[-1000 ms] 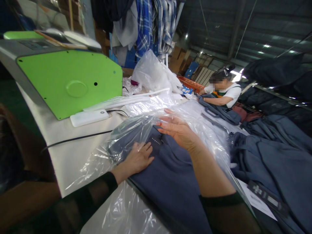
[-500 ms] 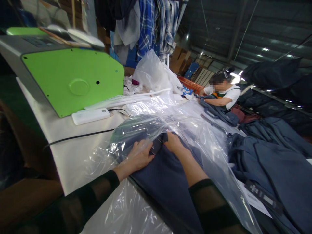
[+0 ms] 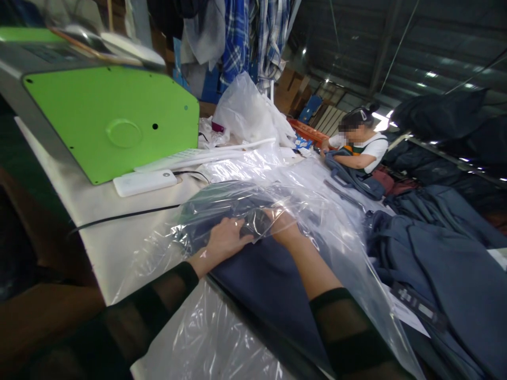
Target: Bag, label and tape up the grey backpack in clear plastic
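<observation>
Your left hand (image 3: 226, 240) lies on the dark blue cloth (image 3: 273, 287), its fingers a little bent and spread. The cloth is under both hands, partly inside the clear bag (image 3: 336, 232). Your right hand's (image 3: 285, 227) fingers curl at its top edge, under shiny plastic; you cannot tell if they pinch it.

At your nine o'clock, the white-topped worktable (image 3: 95, 227) shows a bare stretch, its edge slanting down toward your seven. A grey upright post (image 3: 138, 24) stands between your ten and eleven. Plaid garments (image 3: 235, 42) hang at your twelve, with stacked cardboard boxes (image 3: 291, 89) at your one. Toward your two, you have a pale slatted panel (image 3: 330, 121) beneath a dark, ribbed ceiling (image 3: 356, 47) dotted with small lights (image 3: 431, 75). A brighter glow (image 3: 382, 122) there could be a lamp or an opening; you can't tell which.
</observation>
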A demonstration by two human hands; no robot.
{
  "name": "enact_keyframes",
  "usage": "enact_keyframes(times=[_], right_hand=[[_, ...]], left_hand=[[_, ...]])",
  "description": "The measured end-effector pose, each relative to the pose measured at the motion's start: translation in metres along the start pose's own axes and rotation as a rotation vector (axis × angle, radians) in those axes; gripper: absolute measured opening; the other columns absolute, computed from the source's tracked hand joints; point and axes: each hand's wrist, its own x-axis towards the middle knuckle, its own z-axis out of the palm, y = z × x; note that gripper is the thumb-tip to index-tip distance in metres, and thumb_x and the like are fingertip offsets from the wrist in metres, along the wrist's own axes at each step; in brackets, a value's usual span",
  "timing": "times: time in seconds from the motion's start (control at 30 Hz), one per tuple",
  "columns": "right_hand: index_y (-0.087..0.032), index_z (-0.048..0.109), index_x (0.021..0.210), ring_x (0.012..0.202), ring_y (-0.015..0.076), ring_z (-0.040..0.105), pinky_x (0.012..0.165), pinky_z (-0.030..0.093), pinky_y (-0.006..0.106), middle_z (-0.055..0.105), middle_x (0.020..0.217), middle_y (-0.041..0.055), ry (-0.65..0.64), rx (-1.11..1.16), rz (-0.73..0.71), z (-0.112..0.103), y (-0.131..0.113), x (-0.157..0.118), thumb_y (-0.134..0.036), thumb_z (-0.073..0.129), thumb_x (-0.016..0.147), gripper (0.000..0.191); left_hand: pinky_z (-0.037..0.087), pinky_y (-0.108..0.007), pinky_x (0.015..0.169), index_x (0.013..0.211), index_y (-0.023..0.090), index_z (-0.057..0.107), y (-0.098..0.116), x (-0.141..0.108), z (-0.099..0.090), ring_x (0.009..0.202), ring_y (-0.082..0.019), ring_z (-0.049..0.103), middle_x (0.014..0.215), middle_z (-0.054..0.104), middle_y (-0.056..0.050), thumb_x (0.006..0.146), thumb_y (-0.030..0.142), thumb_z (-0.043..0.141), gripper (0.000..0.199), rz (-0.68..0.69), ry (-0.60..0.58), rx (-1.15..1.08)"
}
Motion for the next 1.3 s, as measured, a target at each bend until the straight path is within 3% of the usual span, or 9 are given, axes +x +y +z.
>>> enact_keyframes(times=[0.1,0.17,0.27,0.57,0.73,0.87,1.03,1.17,1.3], right_hand=[[-0.022,0.058,0.122,0.101,0.0237,0.058,0.083,0.048,0.035,0.056,0.118,0.0136,-0.044,-0.096,-0.026,0.007,-0.010,-0.011,-0.017,0.044,0.093,0.033],[-0.021,0.056,0.125,0.104,0.0255,0.056,0.085,0.046,0.037,0.055,0.117,0.0161,-0.057,-0.149,-0.030,0.013,-0.015,-0.016,-0.013,0.038,0.094,0.037],[-0.020,0.053,0.128,0.106,0.0256,0.054,0.087,0.045,0.038,0.055,0.114,0.0159,-0.068,-0.196,-0.041,0.020,-0.016,-0.017,-0.012,0.033,0.095,0.039],[-0.023,0.048,0.135,0.104,0.0263,0.056,0.087,0.045,0.038,0.054,0.122,0.0164,-0.093,-0.200,-0.034,0.013,-0.003,-0.011,-0.015,0.033,0.096,0.042],[-0.023,0.046,0.138,0.113,0.0256,0.053,0.094,0.043,0.037,0.052,0.126,0.0161,-0.115,-0.156,-0.006,0.020,-0.007,-0.015,-0.016,0.033,0.097,0.043],[-0.021,0.045,0.138,0.115,0.0251,0.053,0.097,0.043,0.038,0.052,0.127,0.0169,-0.141,-0.108,0.030,0.025,-0.011,-0.017,-0.014,0.033,0.097,0.044],[-0.024,0.042,0.139,0.107,0.0219,0.059,0.091,0.047,0.032,0.052,0.128,0.0129,-0.155,-0.016,0.086,0.024,-0.012,-0.018,-0.013,0.036,0.095,0.046],[-0.011,0.023,0.145,0.098,0.0202,0.064,0.082,0.052,0.029,0.054,0.124,0.0183,-0.128,0.043,0.244,0.020,-0.021,-0.022,-0.013,0.032,0.094,0.052],[-0.005,0.040,0.130,0.096,0.0211,0.066,0.080,0.052,0.029,0.060,0.111,0.0179,-0.124,0.052,0.338,0.018,-0.043,-0.028,-0.013,0.031,0.094,0.038]], left_hand=[[0.050,-0.043,0.088,0.127,0.012,0.053,0.005,0.001,-0.004,0.110,-0.034,0.053,0.118,0.061,-0.015,0.079,0.053,0.067,0.065,0.016,-0.037,0.029],[0.049,-0.046,0.089,0.130,0.012,0.052,0.007,0.002,-0.003,0.113,-0.036,0.051,0.122,0.058,-0.017,0.075,0.050,0.073,0.070,0.025,-0.053,0.054],[0.048,-0.048,0.089,0.132,0.014,0.050,0.007,0.002,0.000,0.115,-0.037,0.049,0.125,0.055,-0.018,0.079,0.046,0.070,0.065,0.034,-0.057,0.078],[0.043,-0.038,0.095,0.130,0.012,0.051,-0.001,0.001,0.007,0.111,-0.028,0.052,0.119,0.059,-0.012,0.094,0.050,0.046,0.052,-0.029,0.008,0.029],[0.044,-0.035,0.093,0.118,0.013,0.059,-0.001,0.000,0.009,0.108,-0.026,0.053,0.116,0.060,-0.012,0.090,0.052,0.051,0.048,-0.008,0.024,0.043],[0.045,-0.041,0.090,0.123,0.019,0.059,0.001,-0.001,0.010,0.109,-0.031,0.051,0.118,0.057,-0.015,0.086,0.052,0.058,0.049,0.035,-0.003,0.094],[0.042,-0.047,0.093,0.120,0.020,0.062,0.005,-0.002,0.011,0.119,-0.037,0.046,0.134,0.047,-0.020,0.088,0.045,0.058,0.041,0.069,-0.018,0.153],[0.040,-0.047,0.094,0.117,0.016,0.062,0.005,-0.001,0.011,0.124,-0.034,0.042,0.140,0.045,-0.016,0.091,0.043,0.053,0.039,0.150,-0.026,0.172],[0.041,-0.045,0.088,0.112,0.017,0.062,0.003,-0.002,0.010,0.114,-0.030,0.049,0.123,0.060,-0.011,0.095,0.041,0.047,0.034,0.214,-0.048,0.169]])
